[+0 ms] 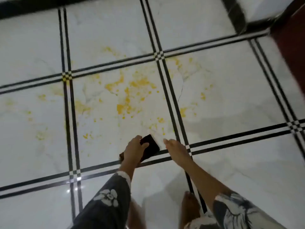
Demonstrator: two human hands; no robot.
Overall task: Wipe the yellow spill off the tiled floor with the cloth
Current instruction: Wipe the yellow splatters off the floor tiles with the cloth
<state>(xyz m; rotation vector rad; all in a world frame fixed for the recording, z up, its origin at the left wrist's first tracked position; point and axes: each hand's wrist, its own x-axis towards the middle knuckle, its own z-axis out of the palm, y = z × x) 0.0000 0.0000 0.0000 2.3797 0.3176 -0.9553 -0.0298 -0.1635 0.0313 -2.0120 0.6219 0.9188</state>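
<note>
Across white tiled floor (231, 90), yellow spill (122, 108)

Spill (125, 95) on floor (231, 90) (beyond cloth (151, 145))

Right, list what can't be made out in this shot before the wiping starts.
1. Cloth, head view: the near part is hidden under the left hand, so its full shape is unclear.
2. Yellow spill: its left reach fades into faint, blurred smears, and whether it is wet or dried cannot be told.
3. Dark red object, top right: cut off by the frame edge and motion-blurred, unidentifiable.
4. Right hand: whether it touches the floor.
</note>
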